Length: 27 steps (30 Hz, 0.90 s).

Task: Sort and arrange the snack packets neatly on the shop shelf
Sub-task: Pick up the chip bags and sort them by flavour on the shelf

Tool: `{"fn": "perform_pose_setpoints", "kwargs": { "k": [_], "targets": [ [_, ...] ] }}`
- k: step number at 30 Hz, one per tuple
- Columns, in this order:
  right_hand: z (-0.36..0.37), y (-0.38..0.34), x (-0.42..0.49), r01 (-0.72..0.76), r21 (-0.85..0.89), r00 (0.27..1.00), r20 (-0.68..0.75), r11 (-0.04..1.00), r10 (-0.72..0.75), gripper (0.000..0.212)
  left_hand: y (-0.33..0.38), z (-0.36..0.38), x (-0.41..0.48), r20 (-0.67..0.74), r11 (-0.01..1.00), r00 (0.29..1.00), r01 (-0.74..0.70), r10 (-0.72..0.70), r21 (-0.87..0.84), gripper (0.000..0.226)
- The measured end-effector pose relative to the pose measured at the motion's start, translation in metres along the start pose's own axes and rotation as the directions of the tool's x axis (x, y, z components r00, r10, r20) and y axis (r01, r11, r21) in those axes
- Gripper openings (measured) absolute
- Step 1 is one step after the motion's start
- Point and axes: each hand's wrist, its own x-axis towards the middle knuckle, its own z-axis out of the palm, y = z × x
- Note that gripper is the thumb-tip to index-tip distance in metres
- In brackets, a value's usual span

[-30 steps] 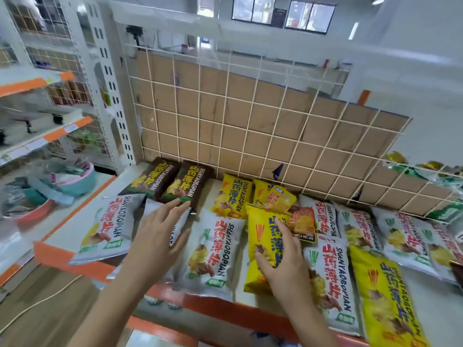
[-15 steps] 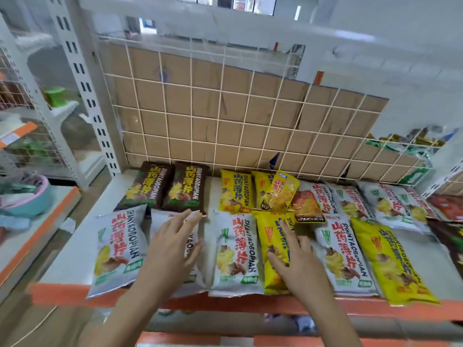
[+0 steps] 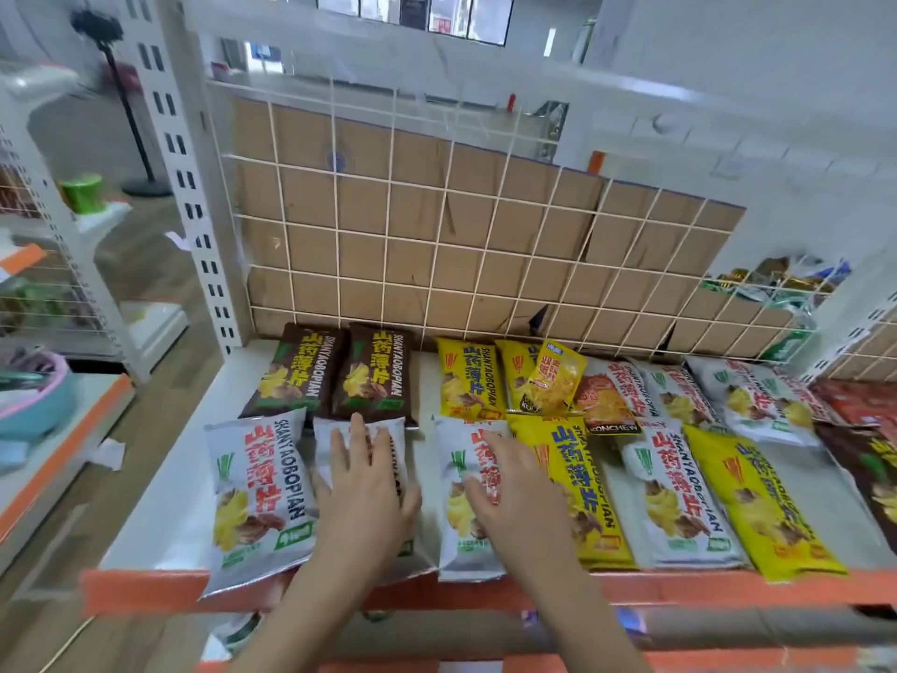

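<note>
The left grip (image 3: pixel 364 497) lies flat and released, fingers straight and spread, pressing down on a white snack packet (image 3: pixel 324 437) in the front row. Only that packet's top corners and edges show around the palm. The right grip (image 3: pixel 519 497) is also released, its fingers stretched out on the next white packet (image 3: pixel 454 459) to the right. Its outer edge reaches the seam where that packet meets a long yellow packet (image 3: pixel 582 497).

Just left of the left grip lies another white packet (image 3: pixel 257 497), its bottom end hanging slightly over the orange front edge (image 3: pixel 145 592). Right of the yellow one come a further white packet (image 3: pixel 674 497) and a second yellow packet (image 3: pixel 757 507), each touching or overlapping its neighbour.

Behind the left grip, two brown packets (image 3: pixel 335 371) lie side by side against the back, and the fingertips reach just short of them. Behind the right grip lies a yellow back-row packet (image 3: pixel 466 376). Right of it, a small yellow pouch (image 3: pixel 553 381) sits tilted on top of another yellow packet. Next to that is an orange packet (image 3: pixel 606 405) marked KONCHEW, with more white packets (image 3: pixel 747 395) beyond it.

All of these rest on the white shelf (image 3: pixel 165 478), which is backed by a wire grid (image 3: pixel 437 235) with cardboard behind it.
</note>
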Motion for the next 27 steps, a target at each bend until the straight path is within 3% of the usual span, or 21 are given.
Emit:
{"fn": "perform_pose_setpoints", "kwargs": {
  "k": [7, 11, 21, 27],
  "targets": [
    [0.016, -0.011, 0.001, -0.107, -0.157, 0.985, 0.120, 0.982, 0.127, 0.076, -0.005, 0.003, 0.002, 0.014, 0.996, 0.999, 0.044, -0.043, -0.073, 0.077],
    [0.018, -0.013, 0.001, -0.118, -0.171, 0.987, 0.089, 0.978, 0.135, 0.080, -0.006, 0.002, 0.000, 0.021, 0.999, 0.999, 0.029, -0.028, -0.045, 0.080],
    [0.016, -0.009, -0.002, -0.100, -0.007, 0.995, -0.003, 0.995, 0.100, 0.065, -0.008, -0.001, -0.005, -0.024, 0.998, 0.998, -0.055, 0.056, 0.031, 0.071],
    [0.009, -0.008, -0.008, -0.031, 0.205, 0.996, -0.080, 0.978, 0.049, 0.060, -0.011, -0.003, -0.009, -0.113, 0.991, 0.988, -0.117, 0.108, -0.071, 0.065]
  ]
}}
